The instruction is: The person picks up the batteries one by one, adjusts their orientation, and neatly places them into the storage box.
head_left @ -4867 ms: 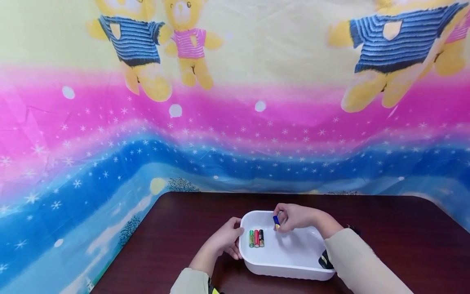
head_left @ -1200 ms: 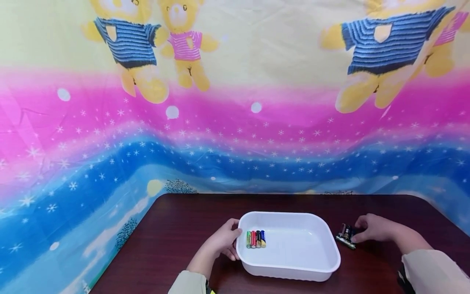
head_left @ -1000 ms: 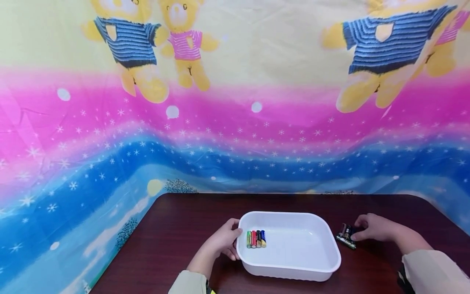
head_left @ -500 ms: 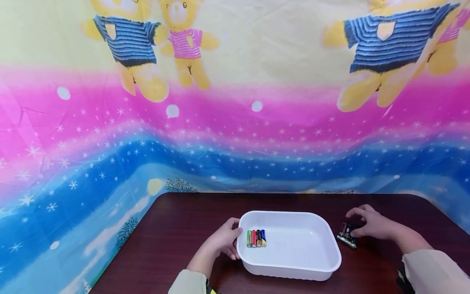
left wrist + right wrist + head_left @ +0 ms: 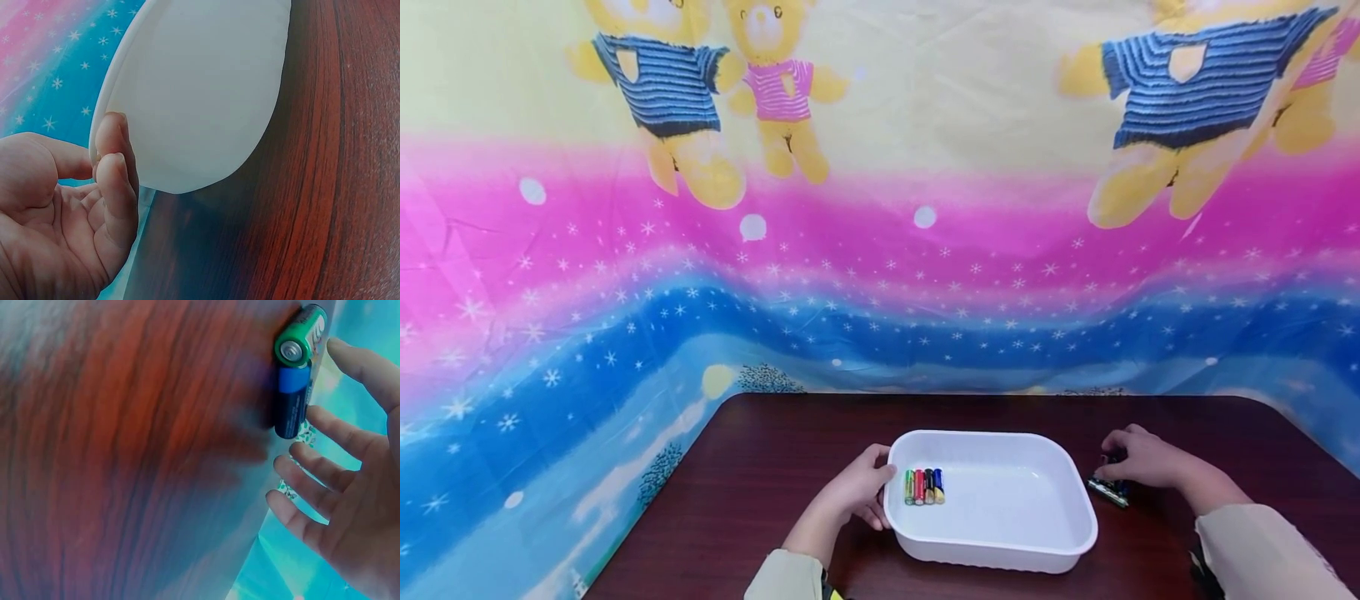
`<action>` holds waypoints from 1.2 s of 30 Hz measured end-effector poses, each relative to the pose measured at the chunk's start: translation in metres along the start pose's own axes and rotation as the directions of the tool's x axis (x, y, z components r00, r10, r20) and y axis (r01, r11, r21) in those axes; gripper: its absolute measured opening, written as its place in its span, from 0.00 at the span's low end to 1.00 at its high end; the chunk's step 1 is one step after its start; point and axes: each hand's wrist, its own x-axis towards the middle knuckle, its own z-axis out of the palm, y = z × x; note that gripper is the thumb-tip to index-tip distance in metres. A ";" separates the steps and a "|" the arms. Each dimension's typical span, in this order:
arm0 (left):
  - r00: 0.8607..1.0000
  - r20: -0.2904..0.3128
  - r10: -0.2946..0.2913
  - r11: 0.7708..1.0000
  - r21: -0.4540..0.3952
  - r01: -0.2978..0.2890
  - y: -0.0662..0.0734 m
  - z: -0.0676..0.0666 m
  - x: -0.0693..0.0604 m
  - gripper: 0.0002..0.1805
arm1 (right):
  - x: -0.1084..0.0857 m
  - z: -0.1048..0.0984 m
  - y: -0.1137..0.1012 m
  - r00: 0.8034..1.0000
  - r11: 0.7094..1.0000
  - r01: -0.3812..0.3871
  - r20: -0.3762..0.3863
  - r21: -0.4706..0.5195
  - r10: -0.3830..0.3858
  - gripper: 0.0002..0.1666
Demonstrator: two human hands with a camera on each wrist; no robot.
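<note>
A white plastic tray (image 5: 1000, 512) stands on the table, and my left hand (image 5: 853, 490) grips its left rim between thumb and fingers. Four-sided and shallow, it holds a row of upright-lying batteries near its left wall: green (image 5: 910, 487), red (image 5: 919, 487), black (image 5: 929, 487) and blue (image 5: 939, 487). My right hand (image 5: 1148, 458) reaches over loose batteries right of the tray. In the right wrist view, a green battery (image 5: 302, 336) and a blue battery (image 5: 292, 403) lie between spread fingers and thumb; the index fingertip is at the blue one, contact uncertain. Other loose batteries are hidden by the hand.
The dark reddish-brown wooden table (image 5: 820, 425) extends around the tray. Behind it hangs a cloth backdrop (image 5: 880, 275) printed with bears and snowflakes.
My right hand has set the blue battery beside the other three in the tray and moved right to the loose batteries. Lately it shifted slightly left over them. My left hand stays put.
</note>
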 end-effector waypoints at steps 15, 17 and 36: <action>1.000 -0.006 -0.008 1.000 -0.003 0.007 0.000 -0.001 0.002 0.22 | 0.010 0.007 -0.001 1.000 1.000 -0.027 -0.011 -0.006 0.027 0.35; 1.000 -0.008 -0.008 1.000 -0.003 0.008 -0.001 0.000 0.002 0.22 | 0.010 0.008 -0.001 0.999 0.999 -0.038 -0.009 0.008 0.038 0.35; 1.000 -0.012 0.001 1.000 0.003 -0.001 0.000 0.001 0.001 0.23 | 0.011 0.000 0.002 0.997 0.996 -0.016 -0.077 0.084 0.023 0.33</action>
